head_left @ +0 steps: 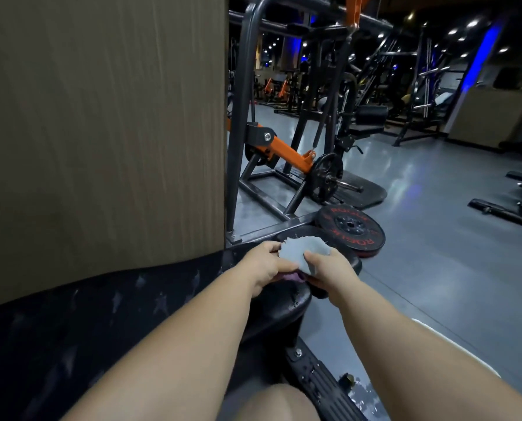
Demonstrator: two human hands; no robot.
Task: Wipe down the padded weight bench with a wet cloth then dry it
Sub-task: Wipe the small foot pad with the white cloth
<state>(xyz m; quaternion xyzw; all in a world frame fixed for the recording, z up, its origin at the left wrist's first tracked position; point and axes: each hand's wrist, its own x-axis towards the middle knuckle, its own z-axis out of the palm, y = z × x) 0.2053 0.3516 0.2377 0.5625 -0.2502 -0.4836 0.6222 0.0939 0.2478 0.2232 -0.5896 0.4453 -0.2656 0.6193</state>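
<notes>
A black padded weight bench (107, 314) runs from the lower left toward the centre, its surface marked with pale wet smears. Above its far end I hold a grey cloth (302, 252) between both hands. My left hand (264, 262) grips the cloth's left edge. My right hand (329, 270) pinches its right side, thumb on top. A bit of purple cloth (387, 278) shows beneath the grey one, under my hands; which hand holds it I cannot tell.
A tall brown wood-grain panel (101, 123) fills the left. Just beyond the bench a black and red weight plate (352, 227) lies on the grey floor, beside a black and orange machine frame (284, 159). More gym equipment stands at the back and right.
</notes>
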